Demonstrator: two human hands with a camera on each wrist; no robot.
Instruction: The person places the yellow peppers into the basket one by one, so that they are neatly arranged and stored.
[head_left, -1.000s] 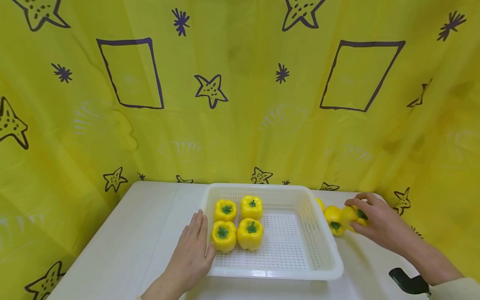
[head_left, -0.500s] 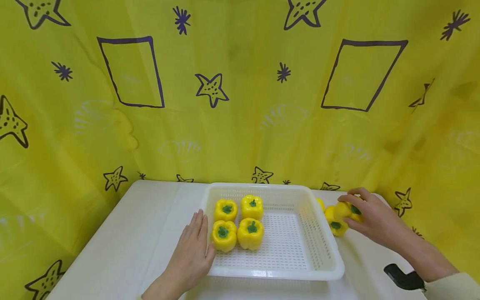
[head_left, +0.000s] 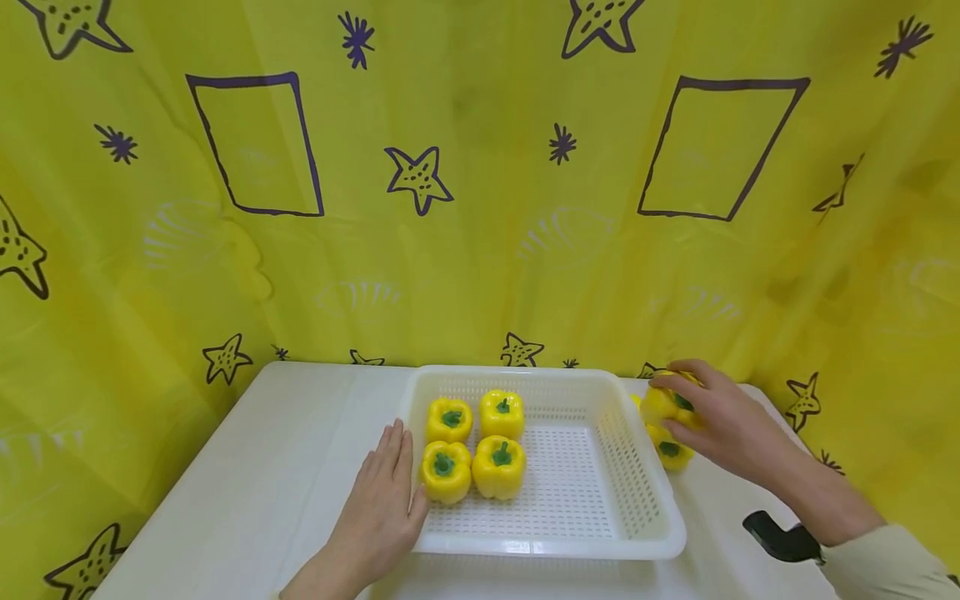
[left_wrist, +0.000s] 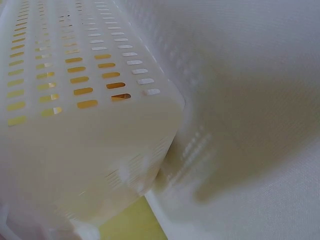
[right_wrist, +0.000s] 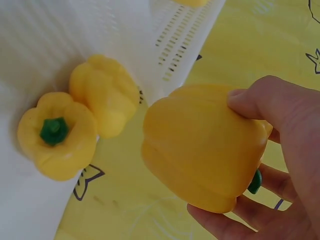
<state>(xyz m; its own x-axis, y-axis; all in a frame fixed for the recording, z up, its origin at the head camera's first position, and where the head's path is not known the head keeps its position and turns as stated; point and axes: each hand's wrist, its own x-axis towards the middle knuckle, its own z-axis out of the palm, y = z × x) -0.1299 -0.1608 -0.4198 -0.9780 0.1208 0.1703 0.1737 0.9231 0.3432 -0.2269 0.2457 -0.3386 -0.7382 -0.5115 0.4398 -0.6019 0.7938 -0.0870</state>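
My right hand (head_left: 723,421) grips a yellow bell pepper (right_wrist: 200,145) with a green stem, thumb on one side and fingers on the other. It holds the pepper above the tabletop, just past the right rim of a white perforated basket (head_left: 555,547). Two more yellow peppers lie on the table beside that rim: one stem-out (right_wrist: 57,137), one behind it (right_wrist: 104,97). Along the basket's left wall my left hand (head_left: 378,508) rests with straight fingers; the left wrist view shows only the slotted basket wall (left_wrist: 90,145). Several yellow peppers (head_left: 499,467) stand inside the basket's left half, stems up.
The white table (head_left: 300,467) extends left of the basket. A yellow curtain (head_left: 480,275) printed with starfish hangs behind and at both sides. A black curved piece (head_left: 782,537) sits by my right sleeve (head_left: 885,558).
My right hand has moved left and upward with the pepper, closer to the basket's right rim. The left hand and the peppers in the basket stay put.
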